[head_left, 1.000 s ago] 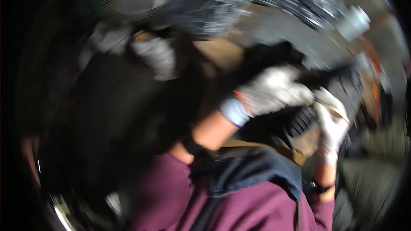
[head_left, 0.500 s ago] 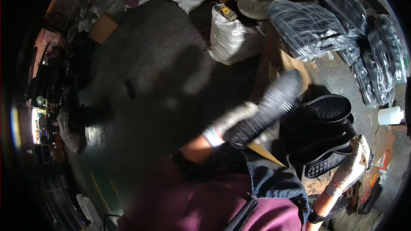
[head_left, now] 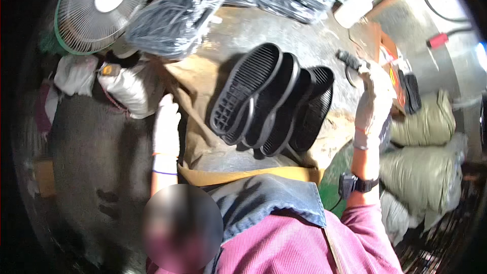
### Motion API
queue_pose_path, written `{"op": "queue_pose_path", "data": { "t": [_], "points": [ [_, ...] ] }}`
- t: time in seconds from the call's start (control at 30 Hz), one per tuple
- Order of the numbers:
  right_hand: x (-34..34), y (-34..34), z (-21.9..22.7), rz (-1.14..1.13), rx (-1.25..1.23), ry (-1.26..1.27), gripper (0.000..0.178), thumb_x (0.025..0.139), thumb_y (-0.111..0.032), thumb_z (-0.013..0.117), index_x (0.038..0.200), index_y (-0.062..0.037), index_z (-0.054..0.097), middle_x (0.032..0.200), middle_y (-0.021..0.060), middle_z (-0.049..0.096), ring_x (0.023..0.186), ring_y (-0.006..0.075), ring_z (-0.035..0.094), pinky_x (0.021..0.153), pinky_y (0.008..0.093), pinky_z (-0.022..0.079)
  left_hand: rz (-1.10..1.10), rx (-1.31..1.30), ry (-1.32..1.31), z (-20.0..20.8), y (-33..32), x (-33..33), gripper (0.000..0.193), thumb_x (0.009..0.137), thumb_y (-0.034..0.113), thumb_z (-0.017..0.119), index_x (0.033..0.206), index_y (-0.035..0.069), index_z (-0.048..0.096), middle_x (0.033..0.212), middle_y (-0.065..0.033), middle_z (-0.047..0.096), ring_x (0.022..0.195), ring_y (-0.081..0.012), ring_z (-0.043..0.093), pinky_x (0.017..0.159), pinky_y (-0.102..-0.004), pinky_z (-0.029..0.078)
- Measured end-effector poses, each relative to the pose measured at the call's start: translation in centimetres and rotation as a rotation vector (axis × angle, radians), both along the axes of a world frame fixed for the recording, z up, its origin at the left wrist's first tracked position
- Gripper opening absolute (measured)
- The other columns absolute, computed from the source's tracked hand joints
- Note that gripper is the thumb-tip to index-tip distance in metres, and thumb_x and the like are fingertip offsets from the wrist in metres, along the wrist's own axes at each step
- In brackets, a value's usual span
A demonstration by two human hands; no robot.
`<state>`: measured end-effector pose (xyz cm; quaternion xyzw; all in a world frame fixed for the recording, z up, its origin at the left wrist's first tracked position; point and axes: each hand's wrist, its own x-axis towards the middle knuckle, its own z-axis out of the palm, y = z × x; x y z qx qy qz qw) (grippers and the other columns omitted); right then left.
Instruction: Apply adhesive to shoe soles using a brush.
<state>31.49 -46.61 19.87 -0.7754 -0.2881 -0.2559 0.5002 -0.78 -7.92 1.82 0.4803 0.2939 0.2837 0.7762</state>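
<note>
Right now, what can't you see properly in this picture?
- Right hand: the dark tool's tip, too small in the head view.
- Left hand: fingertips blurred against the white sack.
- Black soles: lower ones overlapped by the front one.
- Plastic bags: contents blurred by glare.

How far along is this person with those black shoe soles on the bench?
Four black soles already lie overlapped in a row on the worn workbench. The gloved right hand grips a dark tool beside them; the gloved left hand is empty at the bench's left edge. Plastic bags of more soles sit at the back, apparently not yet handled. How much remains cannot be told exactly.
</note>
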Motion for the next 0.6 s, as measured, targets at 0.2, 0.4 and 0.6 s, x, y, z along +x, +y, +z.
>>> {"op": "queue_pose_path", "data": {
  "t": [0.2,0.4,0.6],
  "points": [
    [4.4,-8.2,2.7,-0.307,-0.437,-0.386,0.022,0.1,-0.012,0.062,0.117,-0.0062,0.074,0.118,0.0111,0.074,0.11,0.0231,0.068,0.096,0.035,0.052,-0.144,1.264,0.59,6.2,-7.7,9.5,0.047,0.1,0.038,0.069,0.134,0.007,0.07,0.152,-0.0303,0.051,0.142,-0.0458,0.046,0.119,-0.0521,0.036],
    [9.9,-8.6,0.1,-0.279,-0.399,-0.017,0.025,0.09,-0.026,0.073,0.108,-0.0094,0.078,0.094,0.0078,0.078,0.087,0.0282,0.071,0.088,0.0402,0.054,-0.106,1.258,0.549,4.2,-6.3,8.6,0.04,0.099,0.028,0.068,0.126,-0.002,0.071,0.151,-0.0261,0.054,0.143,-0.0411,0.046,0.122,-0.0511,0.031],
    [12.8,-8.4,-2.5,-0.489,-0.838,-0.028,0.022,0.091,-0.032,0.068,0.099,-0.0144,0.08,0.096,0.0096,0.078,0.091,0.0286,0.073,0.086,0.0398,0.055,-0.192,0.57,0.32,11.6,-6.7,8.3,0.034,0.104,0.014,0.064,0.132,-0.006,0.064,0.129,-0.0086,0.066,0.112,-0.0168,0.063,0.099,-0.0324,0.052]
  ]
}}
